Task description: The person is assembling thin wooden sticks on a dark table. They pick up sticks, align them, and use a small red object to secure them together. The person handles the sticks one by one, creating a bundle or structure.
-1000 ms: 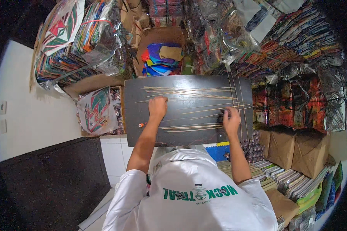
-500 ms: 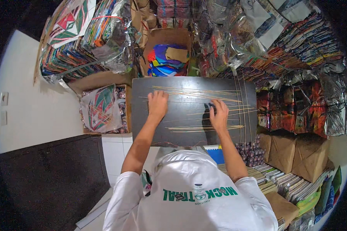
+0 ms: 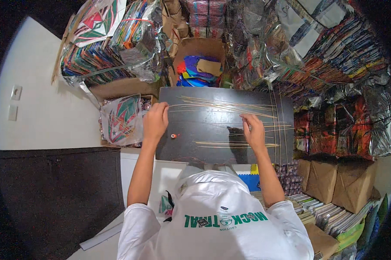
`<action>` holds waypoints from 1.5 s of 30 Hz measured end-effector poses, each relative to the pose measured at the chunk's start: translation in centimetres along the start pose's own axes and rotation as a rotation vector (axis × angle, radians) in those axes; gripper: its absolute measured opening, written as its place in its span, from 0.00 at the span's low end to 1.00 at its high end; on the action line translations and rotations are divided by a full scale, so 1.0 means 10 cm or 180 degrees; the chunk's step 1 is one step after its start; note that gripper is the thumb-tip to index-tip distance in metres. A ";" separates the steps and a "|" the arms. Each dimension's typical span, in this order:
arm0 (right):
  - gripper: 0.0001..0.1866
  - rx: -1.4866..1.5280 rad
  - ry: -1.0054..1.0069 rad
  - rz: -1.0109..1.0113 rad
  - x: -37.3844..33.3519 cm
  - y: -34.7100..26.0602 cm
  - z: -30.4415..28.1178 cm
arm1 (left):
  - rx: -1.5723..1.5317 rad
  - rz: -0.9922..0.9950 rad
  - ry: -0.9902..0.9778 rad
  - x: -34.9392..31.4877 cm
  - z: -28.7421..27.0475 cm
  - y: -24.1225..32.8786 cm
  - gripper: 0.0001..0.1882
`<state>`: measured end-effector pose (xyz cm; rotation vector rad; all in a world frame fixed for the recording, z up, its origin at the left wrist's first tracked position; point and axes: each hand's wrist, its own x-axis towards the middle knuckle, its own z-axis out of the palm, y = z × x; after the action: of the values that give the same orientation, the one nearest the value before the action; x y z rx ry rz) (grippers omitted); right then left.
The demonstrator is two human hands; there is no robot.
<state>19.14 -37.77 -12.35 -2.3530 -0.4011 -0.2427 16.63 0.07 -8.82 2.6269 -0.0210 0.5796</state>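
At the left edge of the dark tabletop [image 3: 195,130], my left hand [image 3: 156,121] has its fingers pinched on the end of a thin bamboo stick [image 3: 182,105], which stretches rightward over the table. My right hand [image 3: 254,130] is bent over the right half, thumb and forefinger curled close together; what lies between them, if anything, is too small to make out. Several thin pale sticks [image 3: 230,103] lie crossed along the far side. A small bundle of sticks [image 3: 217,143] rests nearer me. Close to my left wrist is a small orange-red and white spool [image 3: 173,136].
Long sticks [image 3: 279,130] run lengthwise along the table's right side. Beyond the table stands a cardboard box [image 3: 199,47] of colourful sheets; at left, a box holds a printed kite-like sheet [image 3: 122,119]. Plastic-wrapped stacks [image 3: 330,117] and brown paper packages [image 3: 353,182] crowd the right.
My left hand has moved left to the table's edge, pinching a stick end, and the spool has come into view. My right hand stays over the right half. The whole view has shifted slightly.
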 end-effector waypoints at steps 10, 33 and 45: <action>0.08 0.0172 0.0151 0.0120 -0.10 -0.07 -0.49 | 0.0073 -0.0278 -0.0315 -0.24 -0.59 -0.20 0.10; 0.10 -0.0401 -0.0026 0.0239 -0.38 -0.02 -0.67 | -0.1961 -0.1333 -0.1360 -0.61 -0.53 -0.02 0.10; 0.09 0.0343 -0.0559 -0.0204 -0.44 -0.53 -0.44 | -0.1949 -0.0945 -0.2157 -0.55 -0.38 0.50 0.10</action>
<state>12.85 -38.15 -7.06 -2.2650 -0.5608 -0.0426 9.58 -3.25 -5.88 2.0446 -0.0137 -0.3813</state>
